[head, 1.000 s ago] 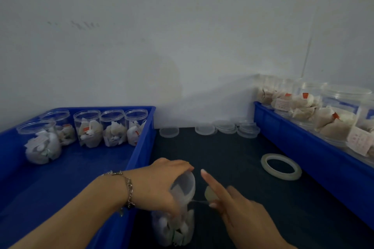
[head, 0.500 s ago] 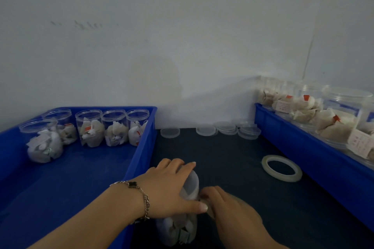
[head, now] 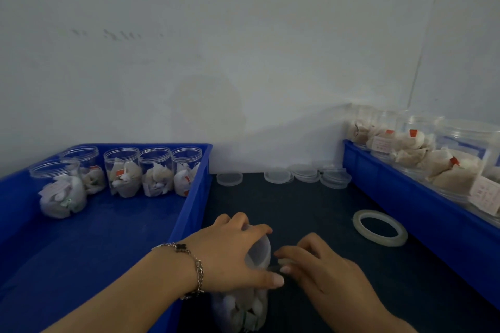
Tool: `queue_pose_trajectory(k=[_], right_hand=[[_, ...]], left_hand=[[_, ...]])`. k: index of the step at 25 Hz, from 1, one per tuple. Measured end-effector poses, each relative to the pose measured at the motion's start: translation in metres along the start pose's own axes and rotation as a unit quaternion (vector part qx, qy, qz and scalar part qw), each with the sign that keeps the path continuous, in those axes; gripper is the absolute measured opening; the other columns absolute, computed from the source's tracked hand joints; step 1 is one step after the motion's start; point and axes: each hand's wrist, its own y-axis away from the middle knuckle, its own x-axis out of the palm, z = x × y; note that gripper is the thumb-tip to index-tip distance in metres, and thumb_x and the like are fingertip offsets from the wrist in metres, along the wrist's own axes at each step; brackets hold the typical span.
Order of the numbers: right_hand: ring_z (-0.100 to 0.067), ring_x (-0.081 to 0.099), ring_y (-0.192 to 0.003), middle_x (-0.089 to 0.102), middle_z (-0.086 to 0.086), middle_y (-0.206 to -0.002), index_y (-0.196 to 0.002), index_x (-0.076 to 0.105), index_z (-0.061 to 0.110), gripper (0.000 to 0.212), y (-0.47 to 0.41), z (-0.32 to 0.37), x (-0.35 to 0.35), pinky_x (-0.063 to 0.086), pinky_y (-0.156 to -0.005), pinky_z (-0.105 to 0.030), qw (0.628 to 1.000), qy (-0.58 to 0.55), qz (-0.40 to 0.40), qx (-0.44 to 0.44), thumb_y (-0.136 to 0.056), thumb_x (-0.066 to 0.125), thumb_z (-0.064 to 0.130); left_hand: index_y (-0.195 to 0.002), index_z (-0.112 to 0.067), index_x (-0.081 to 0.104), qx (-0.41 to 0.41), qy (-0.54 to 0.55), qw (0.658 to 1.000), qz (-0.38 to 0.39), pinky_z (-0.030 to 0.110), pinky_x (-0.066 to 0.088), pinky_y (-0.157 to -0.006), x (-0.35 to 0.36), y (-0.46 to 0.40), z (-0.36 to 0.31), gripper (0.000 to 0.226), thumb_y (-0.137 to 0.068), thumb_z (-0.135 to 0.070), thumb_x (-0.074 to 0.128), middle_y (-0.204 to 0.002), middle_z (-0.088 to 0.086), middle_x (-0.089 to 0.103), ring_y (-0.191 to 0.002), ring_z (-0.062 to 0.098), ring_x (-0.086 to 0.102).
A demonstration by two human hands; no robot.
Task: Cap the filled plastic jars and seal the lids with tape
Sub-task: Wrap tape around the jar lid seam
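Capped jar (head: 240, 305) under left hand (head: 232, 254), fingers curled around its lid (head: 259, 251), right hand (head: 322, 270) fingers pinching tape at lid's side

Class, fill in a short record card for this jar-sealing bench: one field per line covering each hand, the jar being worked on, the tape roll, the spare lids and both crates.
left hand: grips the lid end of the jar
right hand: fingers curled at the lid edge, apparently pressing tape
jar in work: filled, capped, on the dark mat
tape roll: flat on the mat, right of the hands
spare lids: along the wall
left crate: five open filled jars
right crate: more filled jars
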Motion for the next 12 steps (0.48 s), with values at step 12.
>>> queue_pose_trajectory(k=[12], right_hand=[[-0.016,0.046,-0.058,0.041,0.009,-0.062,-0.069,0.045,0.018,0.030,-0.029,0.010,0.004,0.036,-0.055,-0.029,0.995,-0.043,-0.089,0.017,-0.096,0.048,0.032]], left_hand=[[-0.129,-0.035,0.038,-0.085,-0.125,0.952,-0.265,0.028,0.041,-0.074,0.001,0.005,-0.016,0.064,-0.078,-0.073,0.033,-0.120,-0.005,0.047,-0.104,0.016,0.042]])
